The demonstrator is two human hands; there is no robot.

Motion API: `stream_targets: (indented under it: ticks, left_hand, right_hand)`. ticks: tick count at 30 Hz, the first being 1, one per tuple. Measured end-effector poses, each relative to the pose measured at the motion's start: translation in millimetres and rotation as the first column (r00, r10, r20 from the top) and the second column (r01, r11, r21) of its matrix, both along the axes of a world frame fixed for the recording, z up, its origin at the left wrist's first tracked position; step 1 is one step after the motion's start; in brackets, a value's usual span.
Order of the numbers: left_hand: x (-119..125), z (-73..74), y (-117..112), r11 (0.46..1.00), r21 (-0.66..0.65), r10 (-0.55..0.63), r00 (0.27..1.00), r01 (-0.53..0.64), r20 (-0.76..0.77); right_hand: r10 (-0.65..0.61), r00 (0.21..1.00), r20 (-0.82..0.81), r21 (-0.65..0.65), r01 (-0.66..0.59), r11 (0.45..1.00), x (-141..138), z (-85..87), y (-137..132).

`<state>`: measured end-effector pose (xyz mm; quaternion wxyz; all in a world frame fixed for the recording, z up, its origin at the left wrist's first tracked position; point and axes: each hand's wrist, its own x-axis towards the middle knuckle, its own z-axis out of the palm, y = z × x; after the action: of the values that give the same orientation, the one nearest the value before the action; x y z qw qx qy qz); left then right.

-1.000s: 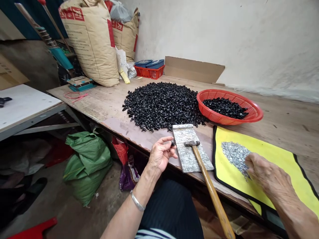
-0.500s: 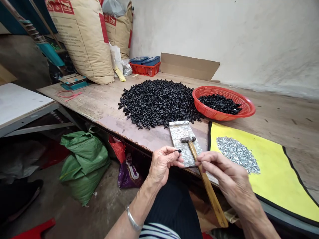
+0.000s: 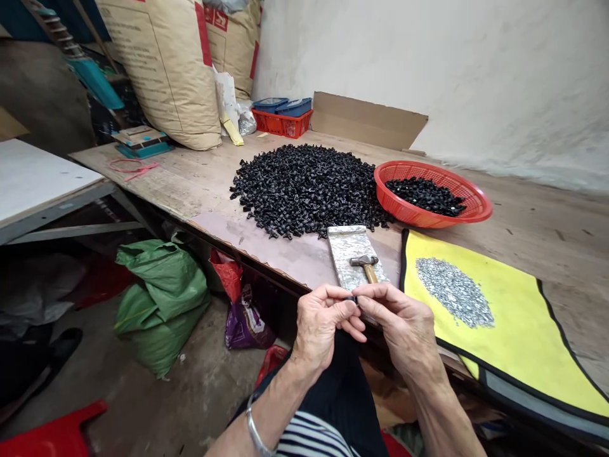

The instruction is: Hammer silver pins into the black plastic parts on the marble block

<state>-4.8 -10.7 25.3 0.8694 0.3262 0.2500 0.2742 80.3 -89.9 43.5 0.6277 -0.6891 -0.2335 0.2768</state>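
Note:
My left hand [image 3: 320,325] pinches a small black plastic part [image 3: 353,299] between thumb and fingertips, just over the table's front edge. My right hand [image 3: 404,327] meets it there, thumb and forefinger pressed together at the same part. Whether the right fingertips hold a tiny piece of their own is hidden. Behind the hands, a hammer [image 3: 364,261] rests on a worn, silvery plate [image 3: 349,244], its handle mostly covered by my right hand. A large heap of black plastic parts [image 3: 309,190] lies beyond. Small shiny metal pieces [image 3: 454,292] are piled on a yellow cloth [image 3: 518,324] at right.
A red plastic basket [image 3: 480,206] with black parts stands right of the heap. Big paper sacks [image 3: 166,70] and a red crate [image 3: 280,124] with blue containers line the back left. Below the table edge are a green sack [image 3: 162,304] and a purple bag [image 3: 245,324].
My right hand has moved left from over the hammer handle to meet my left hand at the black part. The view has shifted slightly.

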Motion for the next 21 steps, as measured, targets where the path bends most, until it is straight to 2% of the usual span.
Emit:
stream_targets:
  ticks: [7,15,21]
  left_hand:
    - [-2.5,0.2,-1.7,0.999,0.031,0.012,1.000,-0.011,-0.020]
    - [-7.0,-3.3,-1.2,0.994,0.110,-0.006,0.998,0.013,-0.064]
    - [-9.6,-6.3,-2.8,0.992,0.112,-0.046,0.997,0.052,-0.056]
  right_hand:
    - [-0.074,0.989,-0.126,0.022,0.077,0.997,-1.0,0.5,3.5]
    - [0.053,0.929,-0.366,0.020,-0.049,0.999,0.3,-0.8,4.5]
    - [0.050,0.920,-0.388,0.046,-0.035,0.998,-6.1,1.1,1.6]
